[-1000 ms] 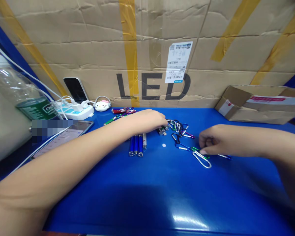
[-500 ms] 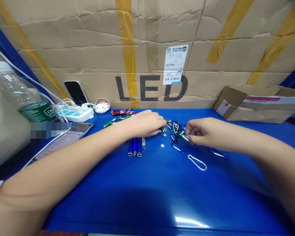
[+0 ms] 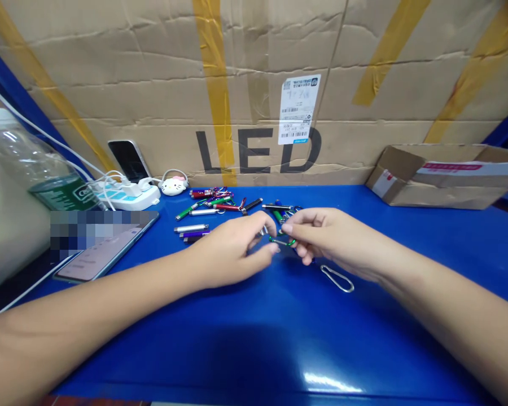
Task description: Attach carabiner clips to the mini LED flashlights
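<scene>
My left hand is closed around a mini flashlight; only its silver end shows between the fingers and the body is hidden in the palm. My right hand pinches a green carabiner, whose free end reaches to the left fingertips. Whether the two pieces are joined I cannot tell. A silver carabiner lies on the blue table in front of my right hand. Behind the hands are a black flashlight and more carabiners, partly covered by my right fingers.
Several coloured flashlights with clips lie at the back left, near a silver flashlight. A phone, a power strip and a bottle are on the left. An open cardboard box stands back right, before a large carton.
My left hand has drawn back toward me from the pile, now holding a flashlight. My right hand has moved left with the green carabiner, bringing both hands close together.
</scene>
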